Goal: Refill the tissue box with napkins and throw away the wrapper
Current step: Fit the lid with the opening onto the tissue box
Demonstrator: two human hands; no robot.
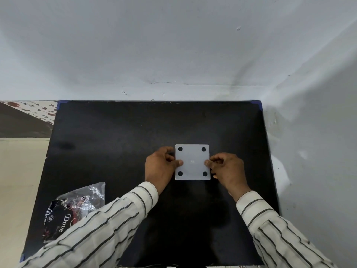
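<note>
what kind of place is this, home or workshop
Probably a plain room at home: a black table pushed into a corner of bare whitewashed walls, patterned floor tiles at left, a napkin wrapper, both hands holding a white box.

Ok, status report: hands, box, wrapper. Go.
Left hand and right hand both gripping white tissue box, upside down, four black feet up. Wrapper loose at table's near-left. Nothing in the way.

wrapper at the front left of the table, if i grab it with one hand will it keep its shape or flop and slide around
The wrapper is crinkled clear printed film lying collapsed, so it will probably flop and crumple. It looks empty and thin, so likely very light. Its glossy surface on the smooth black table suggests a push would slide it easily.
</note>
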